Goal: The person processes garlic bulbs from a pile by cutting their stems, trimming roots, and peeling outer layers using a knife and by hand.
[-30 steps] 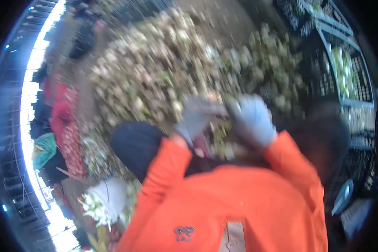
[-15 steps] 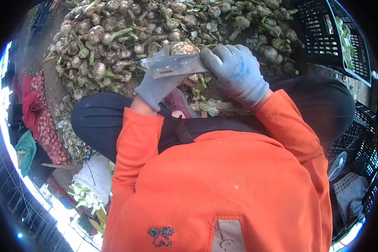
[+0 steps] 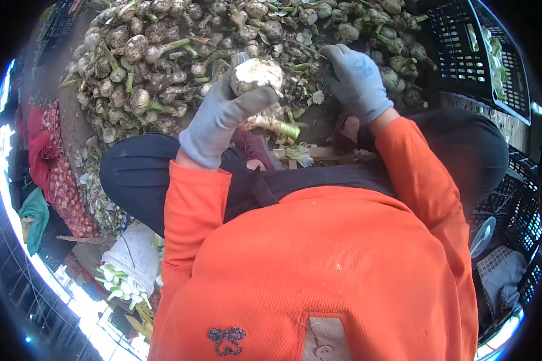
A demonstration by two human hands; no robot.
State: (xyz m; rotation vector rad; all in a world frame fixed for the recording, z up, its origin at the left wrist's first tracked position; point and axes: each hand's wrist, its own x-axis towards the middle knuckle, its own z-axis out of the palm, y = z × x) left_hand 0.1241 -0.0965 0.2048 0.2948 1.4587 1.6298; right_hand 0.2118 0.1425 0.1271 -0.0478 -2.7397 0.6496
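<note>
My left hand, in a grey glove, is closed around a large garlic bulb. The bulb's upper face is pale and bright, with brownish skin at its side. Below that hand, a thick stalk with a green end sticks out to the right; whether it belongs to the held bulb is unclear. My right hand, also gloved, is apart from the bulb, to its right, with fingers curled together. What it holds is hidden, and no knife blade shows clearly. Beyond both hands lies a heap of garlic bulbs.
A black crate with pale pieces stands at the upper right. Another black crate holds cloth lower right. At left are a red net sack of bulbs and a tipped white bucket spilling cut stems. My bent knees flank the work area.
My right hand has moved away from the bulb to the right, and the wide knife blade it held across the bulb is out of sight. The bulb's brownish top now looks white.
</note>
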